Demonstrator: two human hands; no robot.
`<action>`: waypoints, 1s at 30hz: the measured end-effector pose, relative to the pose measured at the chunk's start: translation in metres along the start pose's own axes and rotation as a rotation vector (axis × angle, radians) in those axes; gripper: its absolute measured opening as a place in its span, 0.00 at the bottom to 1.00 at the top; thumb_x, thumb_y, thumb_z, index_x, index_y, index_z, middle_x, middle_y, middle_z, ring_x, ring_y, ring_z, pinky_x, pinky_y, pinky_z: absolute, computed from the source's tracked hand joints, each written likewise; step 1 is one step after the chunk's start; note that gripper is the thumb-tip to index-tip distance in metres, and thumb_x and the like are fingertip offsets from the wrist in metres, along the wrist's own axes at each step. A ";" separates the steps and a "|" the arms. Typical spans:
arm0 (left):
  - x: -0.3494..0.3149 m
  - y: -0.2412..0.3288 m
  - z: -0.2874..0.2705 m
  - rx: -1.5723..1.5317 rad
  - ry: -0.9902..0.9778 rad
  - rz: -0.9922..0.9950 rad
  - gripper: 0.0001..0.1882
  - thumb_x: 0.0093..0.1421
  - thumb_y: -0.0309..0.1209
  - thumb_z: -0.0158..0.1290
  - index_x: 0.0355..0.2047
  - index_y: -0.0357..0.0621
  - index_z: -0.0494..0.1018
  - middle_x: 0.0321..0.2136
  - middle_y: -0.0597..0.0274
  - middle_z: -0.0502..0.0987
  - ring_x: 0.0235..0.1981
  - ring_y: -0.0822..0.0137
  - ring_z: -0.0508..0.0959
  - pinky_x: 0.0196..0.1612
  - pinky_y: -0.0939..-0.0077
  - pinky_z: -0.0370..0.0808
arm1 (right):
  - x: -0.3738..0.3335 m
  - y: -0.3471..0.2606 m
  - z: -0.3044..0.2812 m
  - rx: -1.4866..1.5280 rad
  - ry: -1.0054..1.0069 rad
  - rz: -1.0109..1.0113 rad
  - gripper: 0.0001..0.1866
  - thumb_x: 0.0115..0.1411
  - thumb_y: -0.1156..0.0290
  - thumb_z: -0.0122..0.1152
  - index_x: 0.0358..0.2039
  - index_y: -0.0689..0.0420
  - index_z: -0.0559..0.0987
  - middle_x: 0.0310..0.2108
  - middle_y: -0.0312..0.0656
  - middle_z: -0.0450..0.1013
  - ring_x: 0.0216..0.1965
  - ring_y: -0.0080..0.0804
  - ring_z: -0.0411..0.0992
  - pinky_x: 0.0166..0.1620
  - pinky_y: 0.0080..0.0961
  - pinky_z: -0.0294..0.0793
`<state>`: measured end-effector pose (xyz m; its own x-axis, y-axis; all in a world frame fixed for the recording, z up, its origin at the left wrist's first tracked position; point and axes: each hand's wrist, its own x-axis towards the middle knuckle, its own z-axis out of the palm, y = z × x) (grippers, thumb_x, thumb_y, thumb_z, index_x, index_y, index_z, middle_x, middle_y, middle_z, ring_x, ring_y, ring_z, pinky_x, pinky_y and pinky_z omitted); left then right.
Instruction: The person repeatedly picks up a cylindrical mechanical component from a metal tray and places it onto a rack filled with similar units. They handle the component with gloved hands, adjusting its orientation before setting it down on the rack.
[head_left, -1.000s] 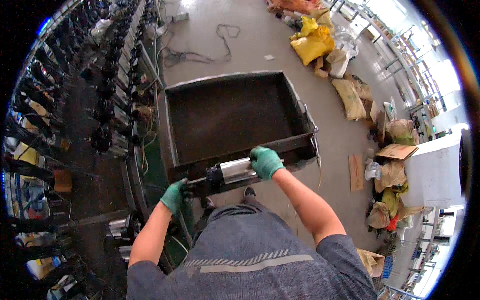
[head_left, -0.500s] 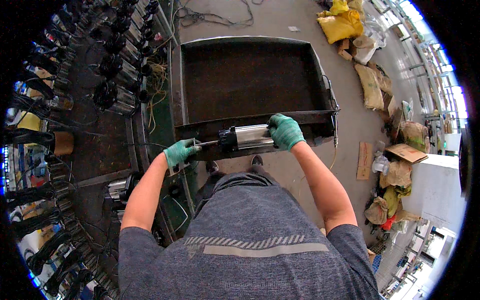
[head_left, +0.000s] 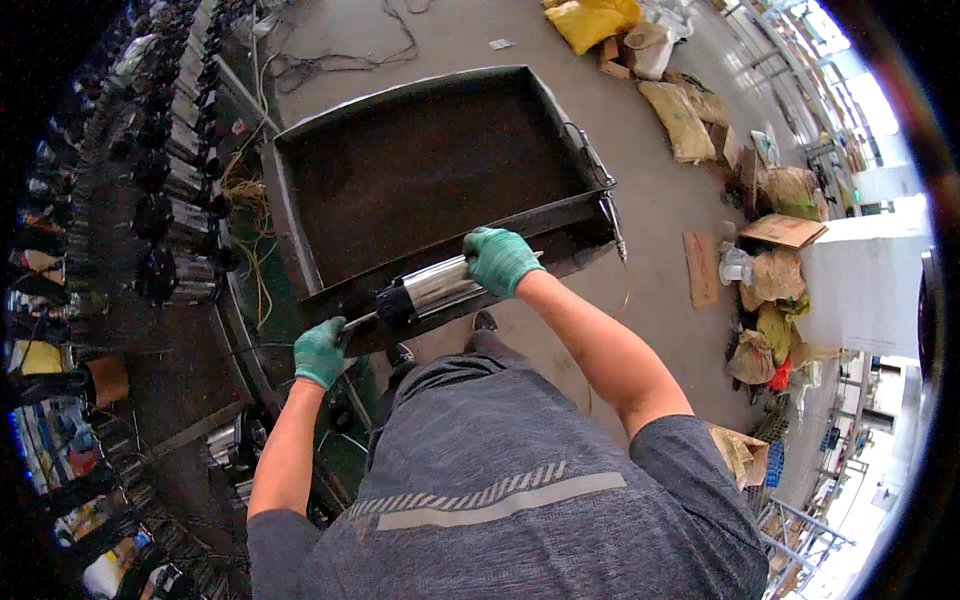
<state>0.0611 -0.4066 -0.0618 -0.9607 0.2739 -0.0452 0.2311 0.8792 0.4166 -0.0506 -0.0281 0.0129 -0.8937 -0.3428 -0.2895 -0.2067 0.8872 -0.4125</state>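
Observation:
A motor [head_left: 437, 287] with a shiny metal cylinder body and a black end lies lengthwise along the near ledge of a dark metal trough. My right hand [head_left: 500, 262], in a green glove, is closed over the right end of the cylinder. From the black end, a thin metal shaft [head_left: 360, 321] runs left to my left hand [head_left: 320, 352], also in a green glove. The left fingers are closed around the shaft's outer end, and they hide its tip. Something thin and light pokes out just right of my right hand.
Beyond the motor spreads the wide, shallow trough [head_left: 283, 205], with a hose fitting [head_left: 614, 228] at its right corner. Rows of similar motors [head_left: 190, 215] with black cables line the left side. Sacks [head_left: 680, 120] and cardboard [head_left: 702, 270] lie along the floor at right.
The view has turned, so the trough and motor now appear tilted and further left. Both hands keep their hold on the motor and its shaft.

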 end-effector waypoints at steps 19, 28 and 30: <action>-0.014 -0.011 0.059 -0.493 0.315 -0.222 0.22 0.58 0.16 0.57 0.52 0.43 0.70 0.38 0.59 0.75 0.41 0.65 0.76 0.50 0.70 0.75 | 0.005 0.001 -0.003 0.005 -0.108 0.034 0.16 0.55 0.68 0.61 0.44 0.53 0.83 0.48 0.49 0.78 0.52 0.49 0.76 0.55 0.43 0.76; -0.025 0.004 0.044 -0.774 0.332 -0.432 0.36 0.59 0.20 0.63 0.66 0.46 0.62 0.57 0.59 0.72 0.57 0.63 0.72 0.62 0.68 0.69 | -0.023 0.029 -0.025 0.415 0.198 -0.056 0.19 0.64 0.58 0.61 0.48 0.59 0.81 0.46 0.55 0.78 0.49 0.57 0.76 0.54 0.43 0.75; -0.027 0.038 0.021 -0.737 0.437 -0.504 0.34 0.61 0.22 0.63 0.66 0.45 0.62 0.58 0.58 0.71 0.58 0.62 0.72 0.62 0.67 0.69 | -0.034 0.080 -0.030 0.568 0.422 0.130 0.19 0.63 0.60 0.62 0.49 0.59 0.80 0.46 0.57 0.78 0.49 0.56 0.76 0.53 0.44 0.75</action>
<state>0.0986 -0.3724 -0.0635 -0.9270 -0.3628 -0.0951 -0.2305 0.3511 0.9075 -0.0488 0.0639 0.0154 -0.9984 0.0045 -0.0557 0.0481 0.5756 -0.8163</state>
